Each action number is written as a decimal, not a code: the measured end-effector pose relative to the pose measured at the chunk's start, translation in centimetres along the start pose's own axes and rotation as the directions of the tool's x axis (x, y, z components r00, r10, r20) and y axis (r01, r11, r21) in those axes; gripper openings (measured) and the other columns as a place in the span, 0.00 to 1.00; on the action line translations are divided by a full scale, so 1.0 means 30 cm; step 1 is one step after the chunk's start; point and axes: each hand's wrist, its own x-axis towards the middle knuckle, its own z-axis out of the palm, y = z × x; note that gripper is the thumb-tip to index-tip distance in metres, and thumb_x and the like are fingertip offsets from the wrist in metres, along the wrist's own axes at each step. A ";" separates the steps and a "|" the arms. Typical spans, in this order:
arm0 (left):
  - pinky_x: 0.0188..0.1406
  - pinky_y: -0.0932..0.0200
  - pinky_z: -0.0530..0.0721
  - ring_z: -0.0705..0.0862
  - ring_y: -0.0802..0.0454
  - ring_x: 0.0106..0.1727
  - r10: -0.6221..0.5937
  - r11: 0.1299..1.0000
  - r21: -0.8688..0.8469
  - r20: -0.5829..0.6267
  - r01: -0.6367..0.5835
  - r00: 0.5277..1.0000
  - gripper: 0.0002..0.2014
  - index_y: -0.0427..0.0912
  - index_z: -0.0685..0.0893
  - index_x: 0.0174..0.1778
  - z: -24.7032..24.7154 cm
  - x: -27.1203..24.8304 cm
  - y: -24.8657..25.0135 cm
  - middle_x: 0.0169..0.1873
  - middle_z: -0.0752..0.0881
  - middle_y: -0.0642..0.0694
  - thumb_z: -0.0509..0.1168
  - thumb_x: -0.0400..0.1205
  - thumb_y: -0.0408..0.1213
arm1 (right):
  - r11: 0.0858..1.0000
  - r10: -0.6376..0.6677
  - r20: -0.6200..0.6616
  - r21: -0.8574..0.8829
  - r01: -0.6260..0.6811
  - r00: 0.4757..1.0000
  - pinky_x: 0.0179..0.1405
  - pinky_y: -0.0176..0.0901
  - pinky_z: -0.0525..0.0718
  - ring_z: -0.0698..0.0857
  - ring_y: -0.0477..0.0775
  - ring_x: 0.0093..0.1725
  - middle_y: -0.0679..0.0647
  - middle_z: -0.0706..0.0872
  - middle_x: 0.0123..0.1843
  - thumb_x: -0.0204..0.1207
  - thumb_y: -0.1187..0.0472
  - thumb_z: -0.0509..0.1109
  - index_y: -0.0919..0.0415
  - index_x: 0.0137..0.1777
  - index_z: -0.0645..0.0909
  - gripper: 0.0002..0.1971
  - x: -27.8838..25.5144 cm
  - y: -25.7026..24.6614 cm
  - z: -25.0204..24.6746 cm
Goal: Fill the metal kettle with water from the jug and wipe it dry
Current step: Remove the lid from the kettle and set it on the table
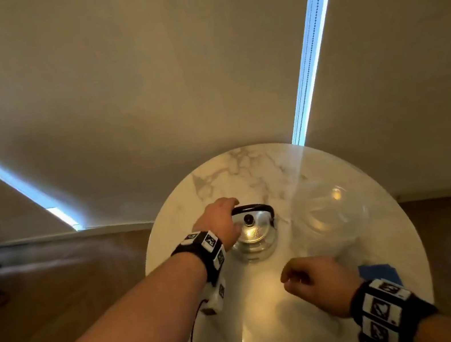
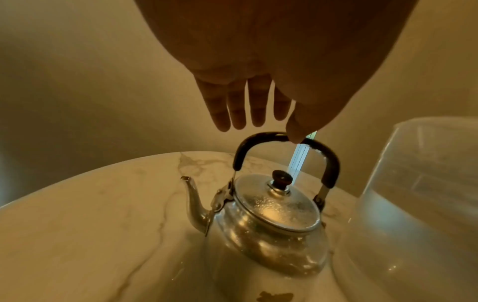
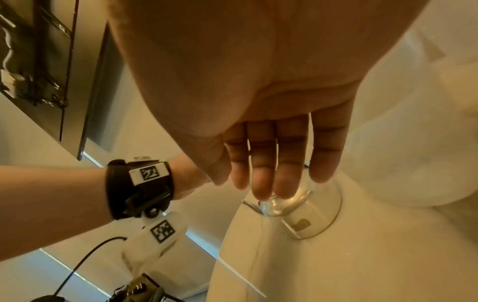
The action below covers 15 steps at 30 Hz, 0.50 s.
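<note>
The metal kettle [image 1: 255, 238] stands upright near the middle of the round marble table [image 1: 276, 309], with its lid on and its black handle raised. Water droplets sit on the lid and body of the kettle [image 2: 271, 224]. My left hand [image 1: 220, 218] hovers over the handle's left end. In the left wrist view the fingers [image 2: 256, 110] are straight and spread, and only the thumb tip touches the handle. The clear jug [image 1: 331, 212], partly filled with water, stands right of the kettle. My right hand [image 1: 300, 278] hangs relaxed in front, holding nothing.
A blue cloth [image 1: 382, 271] lies on the table's right side, just behind my right wrist. The table's edge curves close on the left, with wooden floor [image 1: 58, 290] below. A black cable [image 1: 193, 339] trails from my left wrist band. Blinds hang behind the table.
</note>
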 end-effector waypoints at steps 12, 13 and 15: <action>0.44 0.54 0.75 0.84 0.47 0.51 0.092 0.993 0.060 0.147 -0.102 0.985 0.12 0.58 0.86 0.59 0.024 0.018 -0.128 0.51 0.85 0.52 0.65 0.83 0.40 | 0.997 0.072 -0.212 0.056 -0.062 0.975 0.56 0.43 0.85 0.83 0.38 0.50 0.36 0.82 0.54 0.81 0.51 0.70 0.41 0.66 0.80 0.14 0.137 -0.049 0.090; 0.44 0.54 0.76 0.84 0.46 0.51 0.097 0.992 0.058 0.159 -0.108 0.982 0.11 0.59 0.86 0.58 0.019 -0.014 -0.136 0.50 0.85 0.52 0.65 0.82 0.41 | 0.996 0.072 -0.264 0.072 -0.055 0.962 0.56 0.43 0.85 0.83 0.38 0.51 0.36 0.81 0.56 0.80 0.52 0.71 0.41 0.67 0.79 0.16 0.148 -0.047 0.097; 0.47 0.51 0.82 0.85 0.46 0.51 0.106 0.992 0.045 0.174 -0.116 0.979 0.11 0.58 0.87 0.58 0.018 -0.090 -0.149 0.50 0.86 0.52 0.66 0.82 0.43 | 0.993 0.077 -0.339 0.108 -0.043 0.938 0.54 0.42 0.85 0.83 0.38 0.51 0.37 0.80 0.58 0.80 0.54 0.72 0.41 0.68 0.78 0.18 0.166 -0.047 0.113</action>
